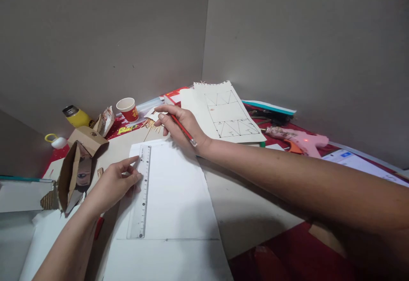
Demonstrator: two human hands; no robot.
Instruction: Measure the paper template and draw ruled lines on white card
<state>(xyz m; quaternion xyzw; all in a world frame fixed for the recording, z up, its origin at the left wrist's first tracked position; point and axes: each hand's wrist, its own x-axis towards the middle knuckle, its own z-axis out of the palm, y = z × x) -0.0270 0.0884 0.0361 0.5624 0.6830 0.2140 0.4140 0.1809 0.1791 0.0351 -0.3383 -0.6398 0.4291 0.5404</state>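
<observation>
My left hand [116, 182] rests on a clear plastic ruler [140, 191], fingertips pressing its upper left edge against a white sheet of paper [174, 196]. The ruler lies lengthwise along the sheet's left side, and a faint pencil line crosses the sheet near its lower end. My right hand [179, 125] reaches past the far edge of the sheet, fingers closed around a red pencil [183, 130], its fingertips touching small white scraps beside a bundle of thin wooden sticks [152, 124].
A notebook page with drawn triangle diagrams [223, 113] lies behind the sheet. A pink glue gun [300, 139] sits right. A paper cup [128, 108], yellow bottle [76, 117], torn cardboard box [76, 166] and red-covered table [281, 247] surround the work.
</observation>
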